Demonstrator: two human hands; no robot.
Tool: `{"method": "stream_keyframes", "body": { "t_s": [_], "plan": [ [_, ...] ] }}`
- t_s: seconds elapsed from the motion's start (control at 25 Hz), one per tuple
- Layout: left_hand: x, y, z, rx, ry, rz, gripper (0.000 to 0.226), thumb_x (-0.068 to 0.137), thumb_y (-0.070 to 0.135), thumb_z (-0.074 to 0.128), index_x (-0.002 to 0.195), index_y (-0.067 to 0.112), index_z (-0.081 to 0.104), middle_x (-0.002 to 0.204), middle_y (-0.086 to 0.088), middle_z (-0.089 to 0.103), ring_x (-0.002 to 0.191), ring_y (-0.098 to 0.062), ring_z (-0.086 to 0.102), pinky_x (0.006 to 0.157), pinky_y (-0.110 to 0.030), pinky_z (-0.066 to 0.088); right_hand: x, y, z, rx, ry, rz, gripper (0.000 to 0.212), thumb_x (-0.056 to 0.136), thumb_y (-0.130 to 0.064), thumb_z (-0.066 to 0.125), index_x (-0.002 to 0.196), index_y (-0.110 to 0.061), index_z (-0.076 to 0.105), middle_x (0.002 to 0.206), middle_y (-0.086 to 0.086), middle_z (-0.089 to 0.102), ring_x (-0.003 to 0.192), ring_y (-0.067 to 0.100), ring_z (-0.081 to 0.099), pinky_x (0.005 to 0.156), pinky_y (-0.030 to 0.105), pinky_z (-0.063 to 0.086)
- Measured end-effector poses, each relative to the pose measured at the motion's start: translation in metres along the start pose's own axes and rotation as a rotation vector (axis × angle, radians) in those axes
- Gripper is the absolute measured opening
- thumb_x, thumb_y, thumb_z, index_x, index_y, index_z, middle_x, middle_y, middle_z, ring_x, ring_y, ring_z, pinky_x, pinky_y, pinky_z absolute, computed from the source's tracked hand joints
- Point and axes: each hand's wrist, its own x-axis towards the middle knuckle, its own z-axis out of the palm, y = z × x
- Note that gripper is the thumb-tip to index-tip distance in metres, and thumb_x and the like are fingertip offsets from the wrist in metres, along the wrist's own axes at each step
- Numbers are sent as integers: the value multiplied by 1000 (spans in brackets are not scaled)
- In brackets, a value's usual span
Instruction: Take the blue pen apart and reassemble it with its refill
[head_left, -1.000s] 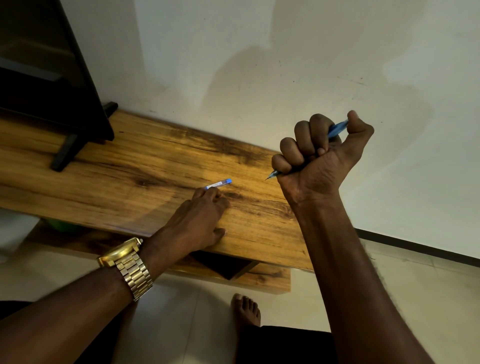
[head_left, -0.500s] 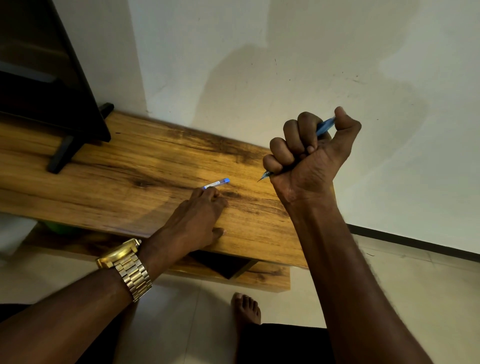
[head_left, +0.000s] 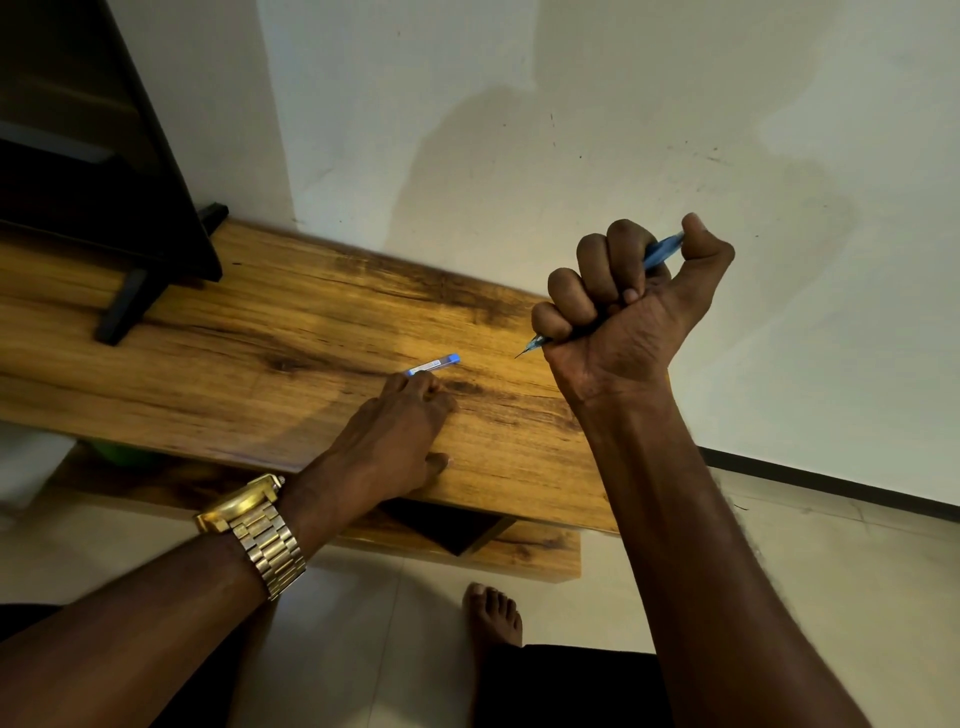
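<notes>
A pale wall (head_left: 571, 130) fills the upper part of the view, with a dark baseboard running along its foot at the right. Below it a long wooden worktop (head_left: 234, 374) with strong dark grain stretches from the left edge toward the middle, and a lower shelf (head_left: 524, 556) of the same wood shows beneath its near edge. A dark screen (head_left: 78, 156) stands on the left end of the worktop on a black foot. The floor (head_left: 363, 623) is light tile, and one bare foot (head_left: 493, 613) rests on it near the bottom centre.

The right hand (head_left: 623, 322) is raised above the right end of the worktop, curled into a tight fist clamped around the blue pen (head_left: 662, 252); the blue barrel sticks out between fingers and thumb at the top, and the pointed tip pokes out below the little finger, slanting down to the left. The left hand (head_left: 395, 431) lies palm down on the worktop, fingers together and stretched forward, their tips touching the near end of a small white piece with a blue end (head_left: 434, 364) that lies flat on the wood; it grips nothing. A gold watch (head_left: 254, 530) sits on the left wrist.
</notes>
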Motion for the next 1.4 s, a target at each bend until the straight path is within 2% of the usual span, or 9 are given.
{"method": "stream_keyframes", "body": {
  "t_s": [0.28, 0.48, 0.6, 0.92, 1.4],
  "plan": [
    [0, 0, 1, -20, 1, -2, 76, 96, 49, 76, 161, 28, 43, 170, -1, 28, 158, -26, 27, 119, -47, 48, 0, 0, -2, 19, -12, 5, 64, 107, -61, 19, 58, -20, 22, 53, -6, 15, 44, 10, 10, 50, 19, 13],
    [1, 0, 1, -6, -9, -8, 76, 96, 50, 75, 161, 29, 42, 171, -1, 27, 158, -26, 27, 120, -48, 47, 0, 0, -2, 15, -24, 9, 59, 102, -59, 27, 59, -20, 22, 54, -6, 15, 44, 10, 10, 51, 19, 12],
    [1, 0, 1, -9, -11, -9, 76, 96, 50, 76, 161, 28, 42, 170, -1, 28, 158, -26, 27, 119, -48, 47, -1, 0, -2, 17, -23, 21, 63, 107, -60, 20, 58, -21, 22, 54, -6, 15, 44, 10, 10, 50, 19, 12],
    [1, 0, 0, 7, -15, 0, 76, 97, 50, 75, 161, 27, 43, 171, -2, 28, 158, -26, 28, 119, -47, 48, 0, 0, -2, 45, -38, 2, 64, 108, -61, 16, 59, -21, 23, 54, -6, 16, 44, 10, 11, 50, 20, 12],
    [-1, -1, -4, -2, -35, 10, 75, 97, 51, 74, 162, 29, 43, 172, -2, 28, 159, -26, 29, 119, -46, 48, 2, -3, -7, 142, 2, -17, 63, 106, -64, 20, 59, -22, 23, 54, -7, 16, 44, 9, 12, 50, 20, 12]
  ]
}}
